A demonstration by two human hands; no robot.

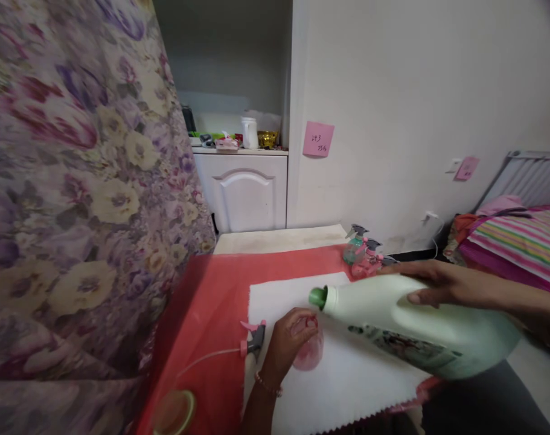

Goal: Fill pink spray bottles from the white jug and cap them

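Observation:
My right hand (442, 284) is wrapped around the handle of a large pale green detergent bottle (415, 320), which is tipped nearly on its side with its green spout (319, 296) toward the left. Below the spout, my left hand (290, 338) grips the neck of a small clear pink spray bottle (309, 353) standing without its top on the white cloth (347, 386). Whether liquid leaves the spout I cannot make out. A pink and grey trigger sprayer head (253, 339) with a thin tube lies to the left of my left hand.
A green-rimmed cap or cup (186, 414) sits at the table's near left on a red cover (206, 302). Several spray bottles (365, 257) stand at the back right. A floral curtain (98, 211) hangs on the left; a bed (523, 235) stands at the right.

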